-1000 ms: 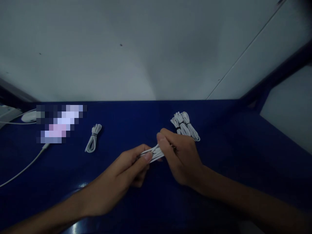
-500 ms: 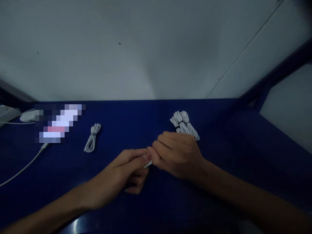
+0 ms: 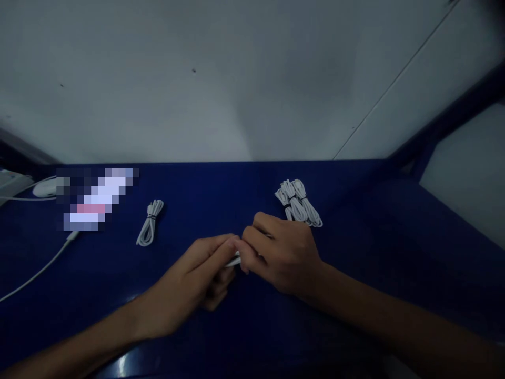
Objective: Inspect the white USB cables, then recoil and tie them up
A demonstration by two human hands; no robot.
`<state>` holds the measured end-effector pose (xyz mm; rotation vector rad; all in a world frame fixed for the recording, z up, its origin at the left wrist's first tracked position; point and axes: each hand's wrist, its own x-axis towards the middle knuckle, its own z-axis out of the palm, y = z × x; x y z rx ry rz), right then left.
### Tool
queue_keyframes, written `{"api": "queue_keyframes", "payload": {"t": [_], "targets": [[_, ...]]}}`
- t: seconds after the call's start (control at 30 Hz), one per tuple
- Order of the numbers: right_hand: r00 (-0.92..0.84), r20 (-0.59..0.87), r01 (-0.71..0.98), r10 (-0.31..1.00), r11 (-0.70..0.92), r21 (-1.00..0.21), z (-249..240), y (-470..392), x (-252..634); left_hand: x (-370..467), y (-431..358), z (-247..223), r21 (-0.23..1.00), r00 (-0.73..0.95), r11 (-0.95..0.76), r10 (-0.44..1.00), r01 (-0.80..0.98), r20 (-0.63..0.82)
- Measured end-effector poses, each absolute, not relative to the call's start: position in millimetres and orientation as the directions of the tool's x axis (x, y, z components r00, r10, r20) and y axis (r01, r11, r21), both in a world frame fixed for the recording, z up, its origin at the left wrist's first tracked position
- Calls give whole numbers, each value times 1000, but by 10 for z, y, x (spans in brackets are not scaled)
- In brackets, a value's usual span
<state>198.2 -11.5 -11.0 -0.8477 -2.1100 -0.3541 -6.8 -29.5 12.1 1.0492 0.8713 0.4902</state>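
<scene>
Near the middle of the blue table [image 3: 205,189], my left hand [image 3: 193,281] is closed on a white cable [image 3: 234,260], of which only a short piece shows between the hands. My right hand [image 3: 282,252] is curled round the right end of the same cable, its fingertips touching those of the left; most of the cable is hidden by the fingers. Just beyond my right hand lie several coiled white cables [image 3: 299,202], each bound with a dark tie. A single tied white cable coil [image 3: 149,225] rests to the left, beyond my left forearm.
A blurred-out bright device [image 3: 98,200] lies at the left with a white cord [image 3: 43,276] plugged into its lower end. Beside it is a white rounded object [image 3: 45,187]. A pale wall [image 3: 221,116] rises behind the table, and a dark blue frame [image 3: 445,118] stands at the right.
Both hands have shifted slightly left, the left one also a little up. The right hand's fingers have moved on the cable, and more of the coils behind it shows.
</scene>
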Motion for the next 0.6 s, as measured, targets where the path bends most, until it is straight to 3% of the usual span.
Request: {"api": "queue_keyframes", "payload": {"t": [0.13, 0.27, 0.33, 0.43, 0.53, 0.6], "targets": [[-446, 800, 659, 401, 752, -9, -105, -121, 1947, -39, -303, 196, 903, 599, 415, 697, 110, -394], [-354, 778, 652, 520, 733, -194, -94, -152, 1927, -13, -354, 291, 954, 545, 22, 817, 299, -189], [-330, 750, 631, 574, 725, -276, -91, -166, 1932, -6, -374, 298, 936, 540, -75, 831, 344, -133], [-350, 730, 628, 587, 725, -282, -91, -179, 1949, -14, -372, 242, 948, 504, 54, 836, 313, -214], [-370, 762, 665, 532, 724, -182, -98, -173, 1958, -36, -334, 167, 917, 537, 366, 748, 157, -390], [-386, 796, 667, 467, 737, -109, -108, -160, 1958, -43, -310, 150, 875, 609, 476, 671, 84, -423]]}}
